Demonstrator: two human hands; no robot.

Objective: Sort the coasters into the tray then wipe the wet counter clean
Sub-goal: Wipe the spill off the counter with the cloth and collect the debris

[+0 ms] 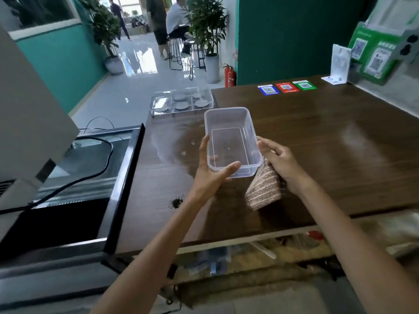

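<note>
Both forearms reach forward over the dark wooden desk (340,137). The left hand (212,173) grips the near corner of a clear plastic container (231,141), thumb over its rim. The right hand (281,162) touches the container's right side while clutching a striped brown cloth (264,189). The coasters (181,105) sit in a clear compartment tray (156,109) at the desk's far-left edge, beyond a wet patch (172,141).

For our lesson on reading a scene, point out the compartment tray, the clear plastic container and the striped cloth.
compartment tray (156,103): head view, on its bare left compartment.
clear plastic container (229,141): head view, on its empty floor.
striped cloth (264,189): head view, on the hanging part below the right hand.
</note>
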